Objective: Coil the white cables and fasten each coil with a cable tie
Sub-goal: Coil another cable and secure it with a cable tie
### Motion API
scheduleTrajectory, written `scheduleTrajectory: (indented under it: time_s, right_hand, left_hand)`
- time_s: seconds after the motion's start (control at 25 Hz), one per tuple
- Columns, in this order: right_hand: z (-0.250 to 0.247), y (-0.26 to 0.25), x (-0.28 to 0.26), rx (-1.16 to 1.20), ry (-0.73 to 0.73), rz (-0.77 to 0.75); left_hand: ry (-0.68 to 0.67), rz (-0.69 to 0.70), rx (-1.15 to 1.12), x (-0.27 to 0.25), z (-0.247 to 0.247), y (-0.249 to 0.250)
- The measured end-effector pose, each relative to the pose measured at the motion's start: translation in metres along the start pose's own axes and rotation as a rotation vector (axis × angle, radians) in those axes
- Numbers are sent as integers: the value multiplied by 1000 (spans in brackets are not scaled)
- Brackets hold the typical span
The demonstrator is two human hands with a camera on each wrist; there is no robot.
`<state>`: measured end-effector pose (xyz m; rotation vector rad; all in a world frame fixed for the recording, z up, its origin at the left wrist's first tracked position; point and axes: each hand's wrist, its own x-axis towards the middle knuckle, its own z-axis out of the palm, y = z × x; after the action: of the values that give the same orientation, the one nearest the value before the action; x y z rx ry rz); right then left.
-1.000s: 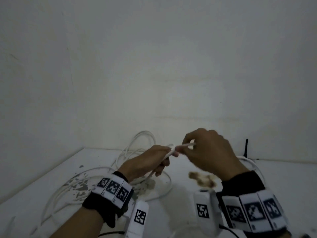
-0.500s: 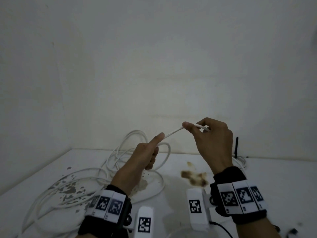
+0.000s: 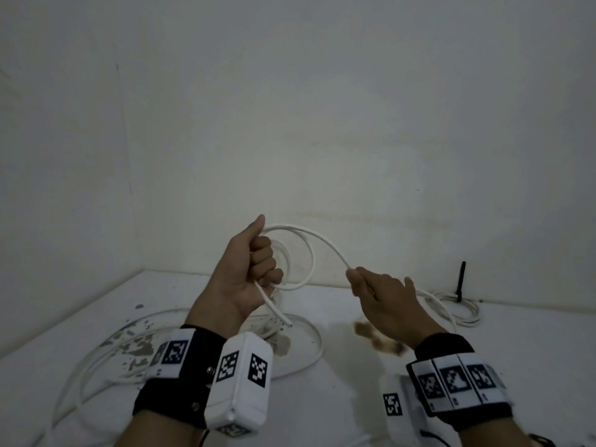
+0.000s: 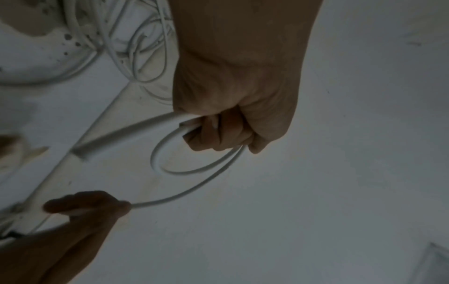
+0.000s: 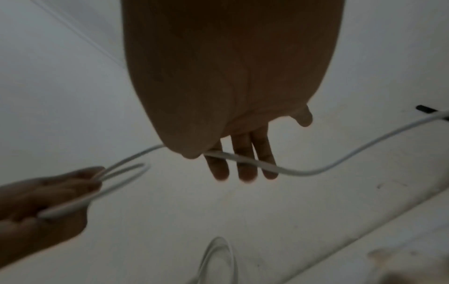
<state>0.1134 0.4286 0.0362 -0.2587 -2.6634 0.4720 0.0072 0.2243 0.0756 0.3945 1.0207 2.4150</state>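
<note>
Head view: first loop of the white cable point(image 3: 311, 256) formed in the left hand point(image 3: 248, 272).
Left to right: loose cable turns point(image 3: 96, 356) lie on the stained white surface point(image 3: 532, 350). The left hand, raised compared with half a second ago, curls its fingers point(image 4: 213, 134) round a loop that was then only a straight span between the hands; the cut end point(image 3: 287, 323) hangs below the fist. The right hand point(image 3: 383, 301) has dropped and pinches the feed between thumb and forefinger, other fingers point(image 5: 243, 165) extended. Further cable point(image 3: 451, 304) trails right toward a black upright object point(image 3: 461, 280). Judgement: coiling has just begun; most cable remains uncoiled, and no cable tie is identifiable.
</note>
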Motion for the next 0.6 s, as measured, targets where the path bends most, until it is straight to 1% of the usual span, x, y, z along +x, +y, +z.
scheduleTrajectory:
  time_s: [0.08,0.12,0.16,0.28,0.36,0.48,0.52,0.6]
  right_hand:
    - [5,-12,1,46,171,28]
    - [7,-22,-1,100,208,46]
    - [12,-31,-2,147,190,59]
    - [31,-51,-5,249,61,74]
    - [38,-54,-5,383,66,116]
    - [36,-54,-5,544,122,181]
    - [35,-54,-5,553,121,173]
    - [31,-51,-5,565,92,111]
  left_hand:
    - [-24,13,-10,-2,3,1]
    - [-30,34,-40,-2,3,1]
    - [-35,54,-75,-2,2,1]
    - [-41,56,-126,-2,0,4]
    - [-45,41,-104,-5,-2,6]
    - [-52,34,-55,-7,-1,5]
    - [-44,39,-47,-7,-1,4]
    - [-16,47,-30,-6,-2,5]
